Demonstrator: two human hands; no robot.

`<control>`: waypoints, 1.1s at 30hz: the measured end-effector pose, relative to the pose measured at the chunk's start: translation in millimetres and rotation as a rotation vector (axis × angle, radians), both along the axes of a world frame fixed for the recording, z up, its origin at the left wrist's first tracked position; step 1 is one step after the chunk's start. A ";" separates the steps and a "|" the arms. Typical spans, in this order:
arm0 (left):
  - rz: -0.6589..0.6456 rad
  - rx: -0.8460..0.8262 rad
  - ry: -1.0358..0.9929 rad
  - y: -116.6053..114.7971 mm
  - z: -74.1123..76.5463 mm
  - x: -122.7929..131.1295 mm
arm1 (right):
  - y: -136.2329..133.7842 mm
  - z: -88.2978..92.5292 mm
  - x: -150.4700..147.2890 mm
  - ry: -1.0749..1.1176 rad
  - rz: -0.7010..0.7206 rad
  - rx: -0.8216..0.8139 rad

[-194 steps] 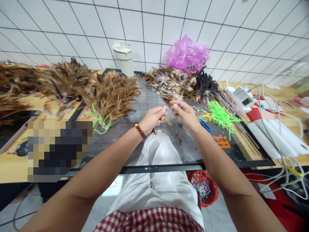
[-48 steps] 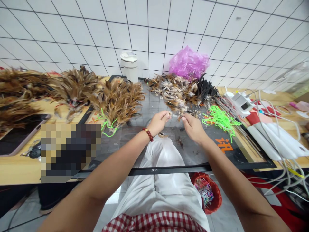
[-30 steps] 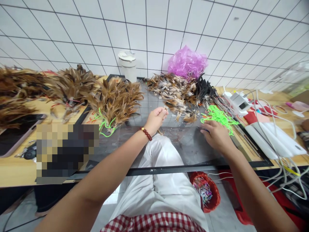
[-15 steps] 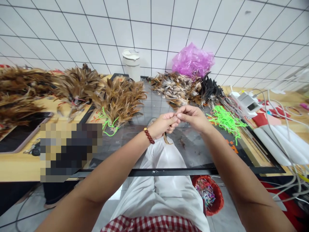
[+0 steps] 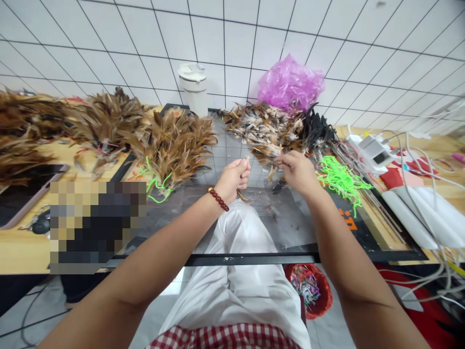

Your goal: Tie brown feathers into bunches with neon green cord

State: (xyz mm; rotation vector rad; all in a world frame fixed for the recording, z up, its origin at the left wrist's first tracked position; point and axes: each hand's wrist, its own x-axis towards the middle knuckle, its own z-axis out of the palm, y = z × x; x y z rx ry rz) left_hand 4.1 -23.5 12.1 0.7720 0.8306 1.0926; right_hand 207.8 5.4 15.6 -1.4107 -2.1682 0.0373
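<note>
My left hand (image 5: 235,178), with a beaded bracelet (image 5: 218,198) at the wrist, is closed around a brown feather (image 5: 243,197). The feather's tip pokes out below the fist, and pale quill ends show above the thumb. My right hand (image 5: 298,172) is at the front edge of a heap of loose brown and cream feathers (image 5: 263,127). Its thumb and forefinger are pinched together by the feathers; what is between them is too small to make out. Black feathers (image 5: 317,128) lie behind this hand, and bright green strings (image 5: 341,177) lie to its right.
Tied brown feather bundles (image 5: 178,145) fill the left side. A white cup (image 5: 194,87) and a pink plastic bag (image 5: 290,85) stand by the tiled wall. At left lies a phone (image 5: 31,189). Cables and a white device (image 5: 372,152) are at right; a red bin (image 5: 321,295) is below.
My hands were together and are now apart. The right hand has moved right to the loose feathers, while the left has shifted slightly left, still closed on the feather.
</note>
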 end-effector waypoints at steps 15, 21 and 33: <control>-0.083 -0.162 -0.213 -6.9 6.2 7.9 | -31.8 -10.8 -30.3 0.039 0.130 0.148; -0.066 -0.090 -0.334 -9.7 6.3 11.1 | -32.7 -14.1 -34.5 0.137 0.266 0.266; -0.053 0.332 -0.016 -4.8 -6.6 11.8 | -25.3 -11.2 -39.7 0.918 0.270 -0.282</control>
